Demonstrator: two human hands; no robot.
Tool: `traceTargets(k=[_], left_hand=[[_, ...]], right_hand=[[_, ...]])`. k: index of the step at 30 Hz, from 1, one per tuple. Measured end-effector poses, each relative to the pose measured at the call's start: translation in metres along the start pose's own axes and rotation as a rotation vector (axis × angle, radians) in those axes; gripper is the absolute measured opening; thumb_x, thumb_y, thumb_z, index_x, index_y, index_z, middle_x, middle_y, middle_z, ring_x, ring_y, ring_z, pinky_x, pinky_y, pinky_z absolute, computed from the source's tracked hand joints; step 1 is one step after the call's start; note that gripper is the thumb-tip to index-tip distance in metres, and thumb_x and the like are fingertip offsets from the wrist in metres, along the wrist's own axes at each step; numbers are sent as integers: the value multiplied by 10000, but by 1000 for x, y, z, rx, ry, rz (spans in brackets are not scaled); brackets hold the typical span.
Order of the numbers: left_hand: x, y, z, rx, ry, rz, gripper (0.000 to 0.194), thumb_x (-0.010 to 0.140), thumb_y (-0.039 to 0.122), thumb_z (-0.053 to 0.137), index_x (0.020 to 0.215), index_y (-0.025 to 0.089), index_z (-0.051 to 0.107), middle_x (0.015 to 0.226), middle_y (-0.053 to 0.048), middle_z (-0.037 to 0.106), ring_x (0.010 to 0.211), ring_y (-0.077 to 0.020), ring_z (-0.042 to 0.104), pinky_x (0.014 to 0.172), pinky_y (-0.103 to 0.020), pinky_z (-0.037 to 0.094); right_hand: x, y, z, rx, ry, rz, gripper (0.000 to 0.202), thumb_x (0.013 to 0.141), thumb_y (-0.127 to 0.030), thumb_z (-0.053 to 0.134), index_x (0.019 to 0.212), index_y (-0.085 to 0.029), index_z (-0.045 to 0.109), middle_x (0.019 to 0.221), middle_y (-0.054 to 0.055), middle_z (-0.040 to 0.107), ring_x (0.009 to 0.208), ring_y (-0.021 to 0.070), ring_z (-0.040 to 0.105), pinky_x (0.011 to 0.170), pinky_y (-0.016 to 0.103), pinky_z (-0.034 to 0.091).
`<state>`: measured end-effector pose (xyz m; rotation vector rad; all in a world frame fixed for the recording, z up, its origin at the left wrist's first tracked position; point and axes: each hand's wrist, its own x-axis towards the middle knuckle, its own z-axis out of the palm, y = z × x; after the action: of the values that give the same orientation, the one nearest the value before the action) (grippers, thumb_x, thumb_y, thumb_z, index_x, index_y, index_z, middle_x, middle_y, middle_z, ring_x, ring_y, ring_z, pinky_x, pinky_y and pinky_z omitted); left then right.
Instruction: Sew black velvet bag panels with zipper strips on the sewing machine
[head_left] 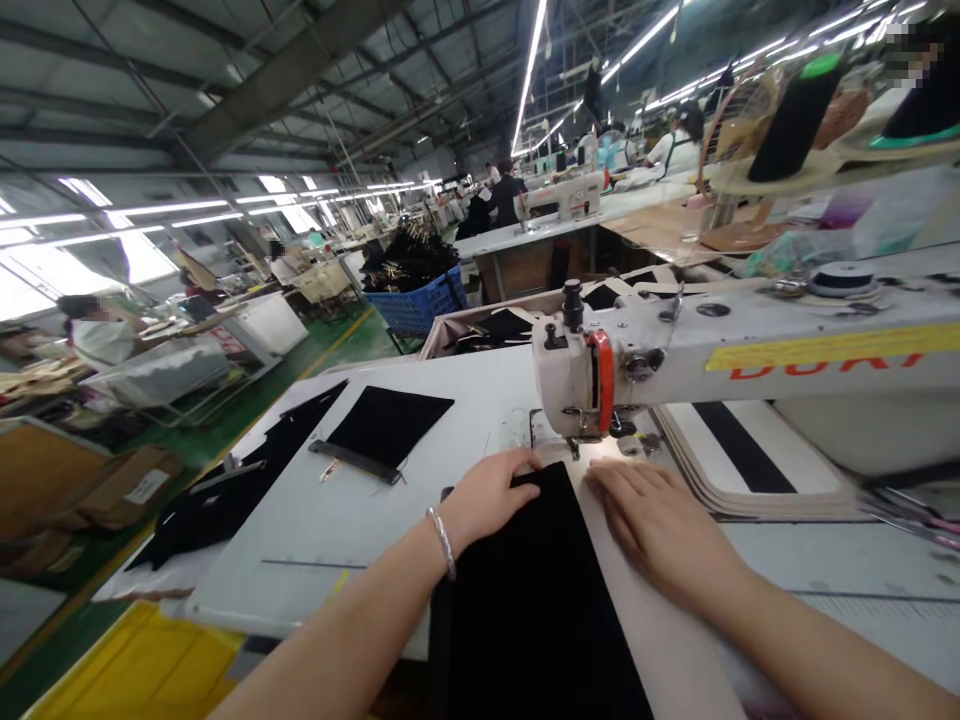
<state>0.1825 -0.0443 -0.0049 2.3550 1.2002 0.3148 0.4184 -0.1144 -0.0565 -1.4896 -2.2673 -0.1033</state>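
My left hand (pixel 487 495), with a silver bangle at the wrist, grips the far left corner of a black fabric panel (pixel 540 600). Its thumb lies on top, and the other fingertips are partly hidden. My right hand (pixel 649 510) rests flat, fingers stretched out, on a pale strip of material (pixel 637 620) along the panel's right side. Both hands are just in front of the needle and presser foot of a white sewing machine (pixel 574 375), whose lamp lights the spot.
Left on the table (pixel 300 540) lies a black piece with a zipper (pixel 390 430), beside more black cloth (pixel 240 490). Stacked pale panels with a black stripe (pixel 742 450) lie under the machine arm. A yellow bin (pixel 142 665) stands lower left, a blue crate (pixel 416 300) beyond.
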Motion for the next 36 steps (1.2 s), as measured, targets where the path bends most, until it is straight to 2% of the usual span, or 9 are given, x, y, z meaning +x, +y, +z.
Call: traceTargets(k=[3, 6, 10, 23, 31, 36], left_hand=[[11, 10, 16, 37, 140, 18, 152, 854, 260, 615, 996, 218, 648, 975, -34, 649, 911, -195, 603, 812, -287, 465], [26, 18, 27, 75, 183, 19, 108, 850, 272, 624, 935, 208, 648, 927, -31, 651, 878, -195, 600, 772, -287, 464], [35, 18, 28, 82, 175, -14, 73, 839, 264, 626, 885, 208, 635, 886, -16, 669, 835, -190, 609, 724, -284, 460], [39, 13, 30, 104, 203, -54, 80, 851, 272, 611, 896, 207, 620, 882, -20, 679, 820, -193, 623, 713, -291, 471], [47, 11, 24, 198, 96, -41, 170, 866, 369, 582, 851, 202, 614, 829, -25, 680, 760, -202, 624, 634, -276, 415], [48, 12, 26, 217, 104, -46, 177, 881, 364, 561, 860, 196, 610, 850, -36, 683, 767, -202, 628, 652, -280, 419]], right_hand=[[0, -1, -2, 3, -10, -11, 367, 967, -279, 394, 1322, -227, 470, 1295, 41, 561, 1166, 222, 487, 965, 428, 348], [0, -1, -3, 6, -12, -14, 376, 973, -328, 397, 1327, -227, 474, 1306, 47, 555, 1177, 227, 481, 958, 427, 350], [0, 0, -3, 20, -6, -6, 411, 966, -379, 419, 1349, -233, 461, 1308, 53, 552, 1170, 234, 485, 949, 434, 350], [4, -3, -4, -11, -15, 2, 477, 945, -455, 431, 1358, -220, 469, 1215, 92, 592, 1095, 279, 515, 871, 458, 379], [3, -3, -4, -26, -40, 9, 494, 949, -475, 407, 1367, -215, 456, 1226, 91, 583, 1102, 287, 503, 882, 467, 371], [3, -3, -4, -19, -36, 9, 489, 949, -468, 410, 1360, -209, 464, 1199, 95, 594, 1083, 285, 510, 879, 467, 371]])
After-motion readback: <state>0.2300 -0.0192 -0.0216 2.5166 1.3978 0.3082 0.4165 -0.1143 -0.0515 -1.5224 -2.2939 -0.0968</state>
